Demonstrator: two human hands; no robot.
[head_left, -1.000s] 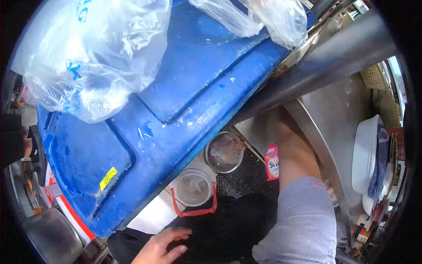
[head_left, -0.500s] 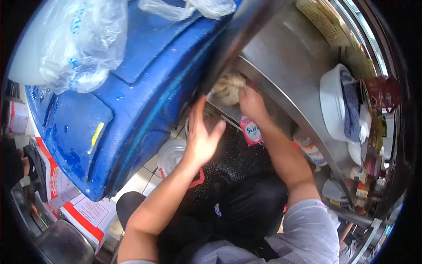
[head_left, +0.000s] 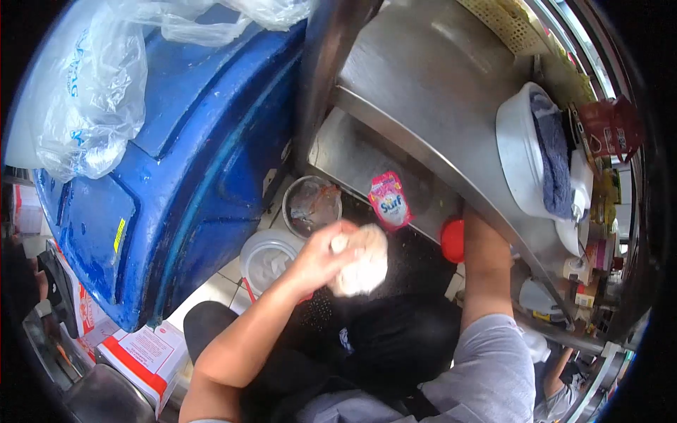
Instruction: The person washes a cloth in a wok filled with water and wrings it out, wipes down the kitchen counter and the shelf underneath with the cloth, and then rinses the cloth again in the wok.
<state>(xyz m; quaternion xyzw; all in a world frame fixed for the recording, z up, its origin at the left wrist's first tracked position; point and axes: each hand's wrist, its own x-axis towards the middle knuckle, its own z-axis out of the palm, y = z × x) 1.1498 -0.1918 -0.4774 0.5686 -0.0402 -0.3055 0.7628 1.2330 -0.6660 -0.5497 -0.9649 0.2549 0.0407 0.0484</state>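
My left hand [head_left: 326,257] is closed around a crumpled, whitish cloth [head_left: 363,264], slightly blurred, held over my lap. Beyond it, a pink Surf packet [head_left: 389,202] leans at the edge of the low steel shelf [head_left: 360,151]. My right forearm [head_left: 486,271] reaches under the steel counter [head_left: 430,77], whose edge hides my right hand. Beside that forearm is a red round object [head_left: 453,240], partly covered. Left of the packet stands a round metal bowl [head_left: 310,208] with something wet inside, and a lidded clear tub [head_left: 268,261] sits on the tiles nearer me.
A big blue lidded bin [head_left: 204,162] takes up the left, with clear plastic bags [head_left: 95,99] on top. On the counter, a white basin [head_left: 518,155] holds a dark blue towel [head_left: 553,166]. Red-and-white boxes [head_left: 144,352] stand at lower left. Another person's arm [head_left: 557,366] shows at lower right.
The cloth has passed from my right hand to my left and come nearer my lap. My right hand has gone under the counter. The view has shifted, uncovering the metal bowl.
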